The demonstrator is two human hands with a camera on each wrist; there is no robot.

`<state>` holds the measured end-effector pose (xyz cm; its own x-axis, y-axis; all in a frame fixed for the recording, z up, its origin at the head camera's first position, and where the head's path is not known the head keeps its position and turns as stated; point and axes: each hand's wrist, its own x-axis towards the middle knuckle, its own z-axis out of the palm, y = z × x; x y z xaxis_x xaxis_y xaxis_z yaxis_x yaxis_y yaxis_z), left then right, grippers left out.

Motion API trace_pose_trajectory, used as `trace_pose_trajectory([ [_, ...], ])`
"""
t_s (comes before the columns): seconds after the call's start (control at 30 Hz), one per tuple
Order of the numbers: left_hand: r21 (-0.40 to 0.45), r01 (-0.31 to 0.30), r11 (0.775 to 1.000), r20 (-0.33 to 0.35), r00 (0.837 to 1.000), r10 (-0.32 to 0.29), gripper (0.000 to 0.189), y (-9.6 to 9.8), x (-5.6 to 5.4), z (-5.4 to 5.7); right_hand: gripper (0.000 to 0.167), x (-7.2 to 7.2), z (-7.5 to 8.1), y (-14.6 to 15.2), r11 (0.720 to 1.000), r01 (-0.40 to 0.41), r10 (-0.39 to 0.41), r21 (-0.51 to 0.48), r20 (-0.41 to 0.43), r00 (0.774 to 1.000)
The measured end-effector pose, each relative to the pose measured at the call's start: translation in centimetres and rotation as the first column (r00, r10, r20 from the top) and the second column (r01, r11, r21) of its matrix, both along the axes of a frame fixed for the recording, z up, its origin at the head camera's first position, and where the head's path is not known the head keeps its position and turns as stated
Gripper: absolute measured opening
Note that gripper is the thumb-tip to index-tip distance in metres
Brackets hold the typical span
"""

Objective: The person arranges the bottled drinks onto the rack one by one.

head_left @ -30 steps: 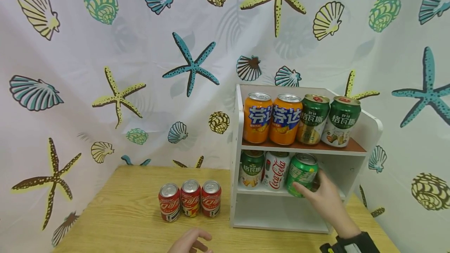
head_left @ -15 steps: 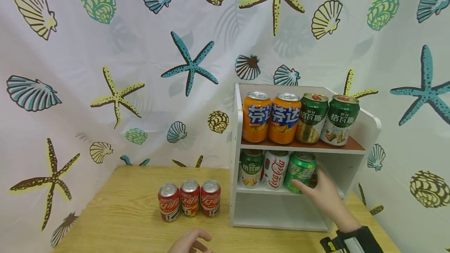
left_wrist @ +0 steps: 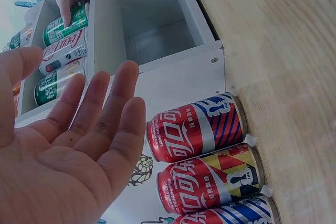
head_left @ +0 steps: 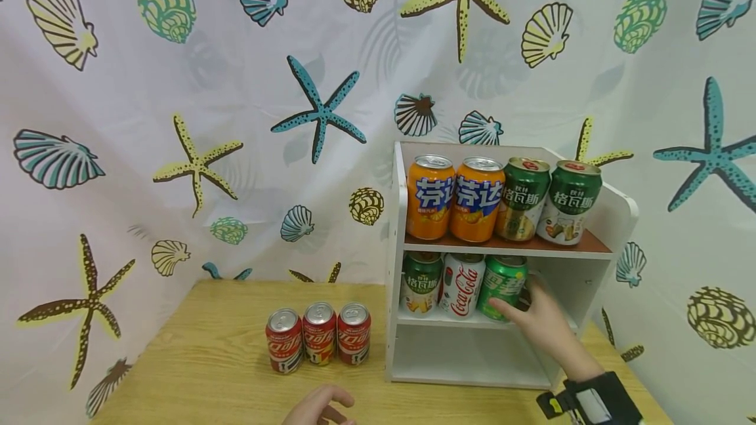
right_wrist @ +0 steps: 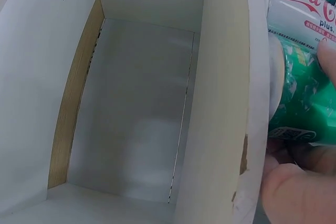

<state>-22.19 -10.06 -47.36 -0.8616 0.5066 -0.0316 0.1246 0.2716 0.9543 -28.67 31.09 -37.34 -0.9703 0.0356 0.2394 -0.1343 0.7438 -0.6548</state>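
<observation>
My right hand [head_left: 546,323] grips a green soda can [head_left: 501,286] on the middle shelf, thumb at its front and fingers around its right side. In the right wrist view the green can [right_wrist: 304,95] stands beside a white Coca-Cola can [right_wrist: 302,9], and part of the hand is cut off. Left of the white can is a green-and-white can [head_left: 421,284]. My left hand [head_left: 321,405] hovers palm up over the table front, fingers loosely bent and holding nothing. Three red cola cans [left_wrist: 197,127] stand near it, apart from the hand.
A white shelf unit [head_left: 397,320] stands on the wooden table [head_left: 195,359]. On its top level are two orange cans [head_left: 431,199] and two green-topped cans [head_left: 569,205]. The bottom compartment [right_wrist: 136,114] lies below my right hand. A seashell-patterned curtain [head_left: 248,169] hangs behind.
The green can has gone from tilted and slightly forward to more upright and further back on the middle shelf, with my right hand still holding it. My left hand barely moved.
</observation>
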Motion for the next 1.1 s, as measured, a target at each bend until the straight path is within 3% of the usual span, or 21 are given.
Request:
trace_pose_trajectory([
  [0.33, -0.006, -0.007, 1.0, -0.033, 0.999, 0.006, 0.034, -0.08, 0.15, -0.1, 0.08, -0.42, -0.07, 0.24, 1.0, -0.017, 0.017, -0.02, 0.013, 1.0],
  [1.1, 0.032, 0.012, 0.999, 0.008, 1.0, -0.012, 0.036, -0.05, 0.3, -0.18, 0.084, -0.43, -0.3, -0.23, 1.0, 0.017, -0.016, -0.017, 0.031, 0.999],
])
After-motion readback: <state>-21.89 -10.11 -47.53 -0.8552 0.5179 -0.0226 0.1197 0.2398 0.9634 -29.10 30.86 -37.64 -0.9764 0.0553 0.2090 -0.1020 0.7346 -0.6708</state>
